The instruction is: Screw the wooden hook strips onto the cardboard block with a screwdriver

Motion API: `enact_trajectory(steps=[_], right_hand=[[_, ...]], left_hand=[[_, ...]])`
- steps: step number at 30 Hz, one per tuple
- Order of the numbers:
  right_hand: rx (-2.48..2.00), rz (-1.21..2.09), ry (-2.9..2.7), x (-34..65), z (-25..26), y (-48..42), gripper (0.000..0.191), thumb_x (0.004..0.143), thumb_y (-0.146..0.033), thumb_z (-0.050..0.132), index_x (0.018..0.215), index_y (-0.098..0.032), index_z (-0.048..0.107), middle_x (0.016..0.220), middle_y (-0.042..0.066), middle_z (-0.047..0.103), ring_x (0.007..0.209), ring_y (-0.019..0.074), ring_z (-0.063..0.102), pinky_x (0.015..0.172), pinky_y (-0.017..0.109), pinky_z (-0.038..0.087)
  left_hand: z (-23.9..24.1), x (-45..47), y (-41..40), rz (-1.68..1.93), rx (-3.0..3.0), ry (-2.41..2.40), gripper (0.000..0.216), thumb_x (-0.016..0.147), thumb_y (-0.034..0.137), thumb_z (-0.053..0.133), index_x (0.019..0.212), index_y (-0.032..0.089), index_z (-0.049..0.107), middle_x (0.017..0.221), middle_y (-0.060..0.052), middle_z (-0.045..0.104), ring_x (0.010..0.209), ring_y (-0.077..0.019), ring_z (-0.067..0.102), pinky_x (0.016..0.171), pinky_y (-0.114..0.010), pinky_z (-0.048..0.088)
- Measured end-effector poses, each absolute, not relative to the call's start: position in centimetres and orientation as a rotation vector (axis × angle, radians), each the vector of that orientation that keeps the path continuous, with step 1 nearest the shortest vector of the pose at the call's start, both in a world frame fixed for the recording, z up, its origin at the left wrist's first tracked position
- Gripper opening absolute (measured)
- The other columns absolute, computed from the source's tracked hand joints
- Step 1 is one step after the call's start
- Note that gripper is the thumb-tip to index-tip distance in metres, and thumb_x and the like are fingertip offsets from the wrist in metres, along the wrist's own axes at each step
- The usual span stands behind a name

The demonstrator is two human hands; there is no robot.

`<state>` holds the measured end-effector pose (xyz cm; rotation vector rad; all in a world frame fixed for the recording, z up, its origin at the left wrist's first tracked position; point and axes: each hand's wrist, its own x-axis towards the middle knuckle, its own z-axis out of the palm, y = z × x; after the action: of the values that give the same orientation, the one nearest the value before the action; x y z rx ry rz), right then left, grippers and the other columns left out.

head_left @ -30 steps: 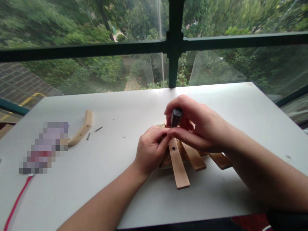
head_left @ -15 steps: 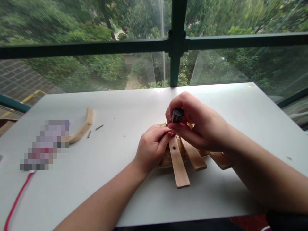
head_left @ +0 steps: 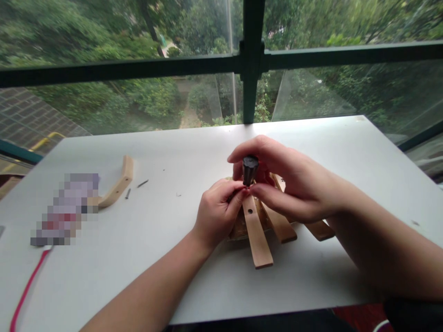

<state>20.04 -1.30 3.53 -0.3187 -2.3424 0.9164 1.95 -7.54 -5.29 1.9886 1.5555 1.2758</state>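
Note:
My right hand (head_left: pixel 290 184) is closed round a short tool with a black handle (head_left: pixel 249 168), held upright over the top end of a wooden slat (head_left: pixel 256 235). My left hand (head_left: pixel 218 214) pinches that same spot, its fingertips pressed together at the slat's upper end just under the tool. Several flat wooden slats (head_left: pixel 282 226) fan out on the white table (head_left: pixel 173 276) below my hands; the front one has a small hole near its top. What sits under the tool tip is hidden by my fingers.
A curved wooden piece (head_left: pixel 119 184) lies at the left with two small dark pins (head_left: pixel 141 184) beside it. A blurred-out object (head_left: pixel 65 210) and a red cord (head_left: pixel 26 290) lie farther left. A window with a dark green frame (head_left: pixel 251 64) stands behind the table.
My right hand's fingers have loosened and shifted round the black handle, which now stands more exposed and upright. My left hand and the slats have stayed in place.

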Motion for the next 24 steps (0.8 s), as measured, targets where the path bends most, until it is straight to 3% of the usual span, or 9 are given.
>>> enact_trajectory(steps=[2,4,8,19,24], right_hand=[[-0.262,0.978,-2.329,20.32,3.70,-1.27,0.045,0.086,-0.004,0.049,0.129,-0.014,0.046,0.111,0.006,0.060,0.089,0.0125,0.059,0.077,0.027,0.050],[-0.297,0.962,-2.329,20.44,3.77,-1.21,0.038,0.086,-0.003,0.048,0.123,-0.014,0.051,0.109,0.005,0.061,0.091,0.0129,0.060,0.078,0.027,0.051],[-0.398,0.937,-2.330,20.28,3.52,-0.98,0.023,0.089,-0.008,0.051,0.111,-0.017,0.052,0.101,0.003,0.061,0.084,0.0119,0.060,0.071,0.025,0.051],[-0.484,0.795,-2.324,19.65,2.84,-0.94,0.023,0.086,-0.009,0.058,0.104,-0.020,0.047,0.094,0.001,0.058,0.076,0.0107,0.057,0.061,0.024,0.047],[-0.537,0.737,-2.326,19.67,2.99,-1.03,0.022,0.086,-0.018,0.064,0.102,-0.020,0.049,0.092,0.001,0.058,0.072,0.0100,0.055,0.060,0.024,0.045]], left_hand=[[-5.23,1.97,-7.53,1.272,2.001,1.539,0.018,0.095,0.028,0.059,0.099,0.022,0.076,0.087,-0.003,0.075,0.073,-0.0153,0.064,0.071,-0.026,0.051],[-5.22,1.96,-7.52,1.274,2.016,1.516,0.017,0.095,0.026,0.059,0.098,0.023,0.076,0.087,-0.002,0.074,0.074,-0.0153,0.064,0.072,-0.026,0.051],[-5.27,1.93,-7.48,1.272,2.030,1.492,0.016,0.095,0.024,0.059,0.096,0.023,0.075,0.086,-0.002,0.073,0.077,-0.0157,0.064,0.074,-0.026,0.051],[-5.75,1.95,-7.41,1.286,2.006,1.499,0.016,0.095,0.030,0.060,0.097,0.020,0.072,0.088,-0.003,0.073,0.080,-0.0162,0.065,0.075,-0.027,0.052],[-5.61,1.92,-7.42,1.300,1.990,1.484,0.015,0.095,0.029,0.060,0.098,0.022,0.073,0.086,-0.002,0.074,0.076,-0.0154,0.065,0.072,-0.027,0.051]])
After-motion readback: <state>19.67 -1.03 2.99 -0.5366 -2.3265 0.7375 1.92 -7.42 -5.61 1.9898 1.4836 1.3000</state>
